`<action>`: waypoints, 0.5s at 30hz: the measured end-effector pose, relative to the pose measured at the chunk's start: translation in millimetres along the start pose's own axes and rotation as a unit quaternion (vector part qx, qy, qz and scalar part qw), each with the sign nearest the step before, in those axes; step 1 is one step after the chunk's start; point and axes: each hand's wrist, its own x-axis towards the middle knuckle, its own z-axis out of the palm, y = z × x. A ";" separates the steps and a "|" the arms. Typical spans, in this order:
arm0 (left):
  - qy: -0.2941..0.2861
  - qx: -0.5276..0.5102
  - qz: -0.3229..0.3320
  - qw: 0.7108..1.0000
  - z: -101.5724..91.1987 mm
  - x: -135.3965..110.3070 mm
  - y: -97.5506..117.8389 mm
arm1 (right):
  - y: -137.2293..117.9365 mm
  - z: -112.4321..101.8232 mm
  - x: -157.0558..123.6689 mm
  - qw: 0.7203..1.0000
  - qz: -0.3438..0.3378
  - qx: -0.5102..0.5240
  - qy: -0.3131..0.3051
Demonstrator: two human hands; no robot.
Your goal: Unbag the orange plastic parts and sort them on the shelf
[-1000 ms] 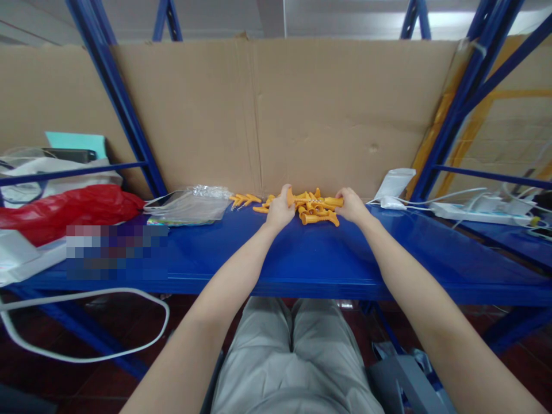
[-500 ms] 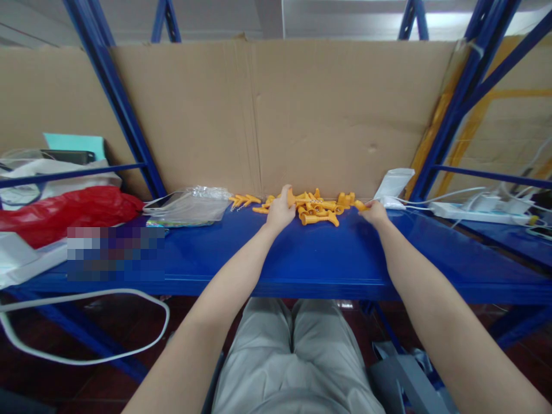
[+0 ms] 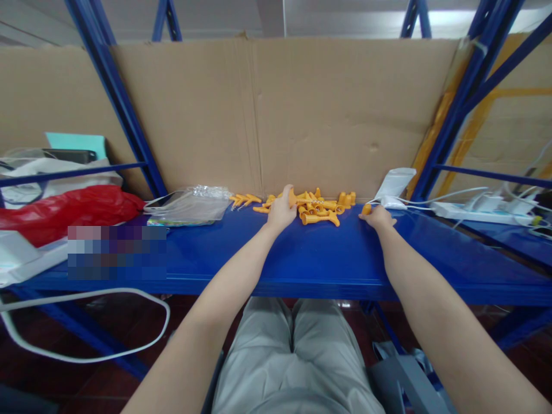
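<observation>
A pile of orange plastic pieces (image 3: 321, 215), some shaped like forked tubes and some with small chains, lies at the back of the blue shelf (image 3: 319, 259). At the pile's left side, my left hand (image 3: 282, 213) is closed on an orange piece (image 3: 292, 198) that shows past its fingers. My right hand (image 3: 379, 218) rests low over the shelf, right of the pile, its fingers pinching a small orange cap-like piece (image 3: 366, 209). Between the hands, several orange cups (image 3: 346, 199) stand upright by the cardboard. More thin orange pieces (image 3: 245, 200) lie to the left.
Behind everything rises a cardboard panel (image 3: 336, 115). Clear plastic bags (image 3: 194, 207) and a red bag (image 3: 73, 207) lie to the left. A white packet (image 3: 394, 185), white cables and a power strip (image 3: 478, 213) are on the right. Blue posts (image 3: 116, 103) frame the shelf.
My right hand has drawn slightly nearer, and the orange cap-like piece in it has turned from lying sideways to more upright. My left hand has hardly moved.
</observation>
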 end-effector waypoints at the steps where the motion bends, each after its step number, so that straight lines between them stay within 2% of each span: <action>1: 0.000 0.000 0.001 1.000 0.1 0.0 -0.1 | -0.6 -0.6 -0.9 1.000 0.004 0.001 -0.002; 8: 0.001 0.003 -0.004 1.000 -1.0 -0.6 1.0 | -3.7 -2.4 -5.0 0.999 -0.019 0.023 -0.043; 15: 0.003 0.003 0.002 1.000 -0.5 -0.2 0.5 | -3.4 2.1 -4.8 0.998 -0.045 0.018 -0.039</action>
